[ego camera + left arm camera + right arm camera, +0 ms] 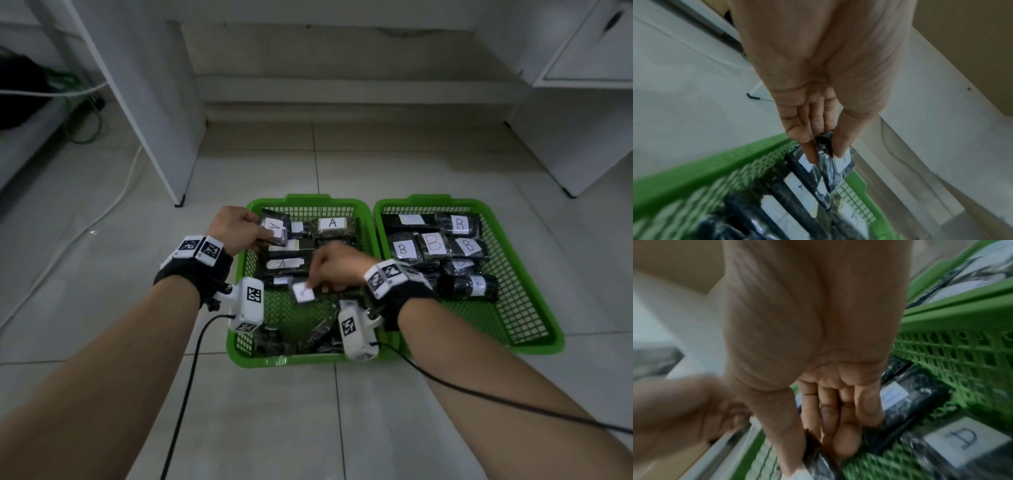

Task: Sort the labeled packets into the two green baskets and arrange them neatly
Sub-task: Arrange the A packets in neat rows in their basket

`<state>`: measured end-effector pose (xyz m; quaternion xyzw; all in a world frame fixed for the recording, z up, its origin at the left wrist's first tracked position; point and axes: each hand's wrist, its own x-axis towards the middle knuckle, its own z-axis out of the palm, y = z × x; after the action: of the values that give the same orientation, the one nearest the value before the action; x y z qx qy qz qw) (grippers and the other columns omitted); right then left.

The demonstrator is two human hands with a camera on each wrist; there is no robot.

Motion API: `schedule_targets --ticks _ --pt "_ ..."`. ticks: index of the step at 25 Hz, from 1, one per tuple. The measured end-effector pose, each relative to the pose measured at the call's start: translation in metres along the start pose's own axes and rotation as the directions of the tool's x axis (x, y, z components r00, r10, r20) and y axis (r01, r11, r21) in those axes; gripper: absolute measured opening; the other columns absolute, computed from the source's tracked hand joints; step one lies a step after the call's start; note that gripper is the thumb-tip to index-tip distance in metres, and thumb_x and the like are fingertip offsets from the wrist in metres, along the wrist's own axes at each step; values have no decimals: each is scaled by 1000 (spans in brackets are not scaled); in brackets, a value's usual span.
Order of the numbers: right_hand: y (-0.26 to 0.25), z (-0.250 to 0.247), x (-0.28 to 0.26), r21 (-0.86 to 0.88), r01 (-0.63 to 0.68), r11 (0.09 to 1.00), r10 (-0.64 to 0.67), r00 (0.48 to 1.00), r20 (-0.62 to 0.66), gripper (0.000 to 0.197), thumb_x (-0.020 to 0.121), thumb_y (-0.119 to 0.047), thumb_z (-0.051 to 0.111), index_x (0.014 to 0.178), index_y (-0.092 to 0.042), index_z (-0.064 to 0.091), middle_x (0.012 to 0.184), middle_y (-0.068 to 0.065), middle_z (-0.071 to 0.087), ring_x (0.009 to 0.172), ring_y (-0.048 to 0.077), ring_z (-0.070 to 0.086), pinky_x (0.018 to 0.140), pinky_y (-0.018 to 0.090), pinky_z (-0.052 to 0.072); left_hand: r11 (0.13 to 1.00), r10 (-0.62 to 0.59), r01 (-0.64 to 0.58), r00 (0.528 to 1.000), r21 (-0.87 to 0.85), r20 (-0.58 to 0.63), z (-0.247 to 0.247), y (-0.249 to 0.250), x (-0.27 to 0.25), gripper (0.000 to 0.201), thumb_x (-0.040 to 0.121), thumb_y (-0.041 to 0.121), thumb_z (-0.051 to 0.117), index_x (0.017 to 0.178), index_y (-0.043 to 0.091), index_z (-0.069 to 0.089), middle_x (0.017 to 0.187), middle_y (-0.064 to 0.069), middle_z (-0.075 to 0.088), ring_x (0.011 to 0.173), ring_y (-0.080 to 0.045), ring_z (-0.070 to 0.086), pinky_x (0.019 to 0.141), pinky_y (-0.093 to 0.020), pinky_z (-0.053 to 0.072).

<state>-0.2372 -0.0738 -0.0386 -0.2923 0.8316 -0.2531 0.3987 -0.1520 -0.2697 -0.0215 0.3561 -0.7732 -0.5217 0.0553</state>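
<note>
Two green baskets stand side by side on the tiled floor. The left basket holds dark plastic packets with white labels marked A. The right basket holds packets marked B. My left hand pinches an A packet between thumb and fingers above the left basket's far left corner; the left wrist view shows this grip on the packet. My right hand pinches another labelled packet over the middle of the left basket. The right wrist view shows thumb and fingers closed on it.
A white cabinet panel stands on the floor behind and left of the baskets. Another white cabinet stands at the right. A white cable and green cables lie on the floor at left. Black camera leads trail from my wrists.
</note>
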Motion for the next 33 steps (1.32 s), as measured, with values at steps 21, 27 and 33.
schedule_targets --ticks 21,27,33 --pt "32 -44 61 77 87 993 -16 757 -653 41 82 -6 79 118 -20 67 106 2 71 87 14 66 68 11 47 411 248 -272 952 870 181 66 20 58 31 82 35 77 81 10 59 90 -9 66 79 -25 63 63 -28 46" --pt "34 -42 72 -54 77 996 -94 784 -613 49 78 -13 84 124 -13 68 116 5 69 104 20 65 83 17 43 386 251 -319 939 865 235 73 22 66 48 77 45 79 67 17 42 75 -2 56 71 -23 59 65 -32 53" --pt "41 -38 78 -280 44 959 -209 776 -595 44 82 -13 78 125 -12 70 117 11 64 106 27 63 92 29 47 313 282 -276 941 909 188 71 26 62 38 82 48 73 86 15 54 82 -1 54 75 -22 55 65 -33 49"
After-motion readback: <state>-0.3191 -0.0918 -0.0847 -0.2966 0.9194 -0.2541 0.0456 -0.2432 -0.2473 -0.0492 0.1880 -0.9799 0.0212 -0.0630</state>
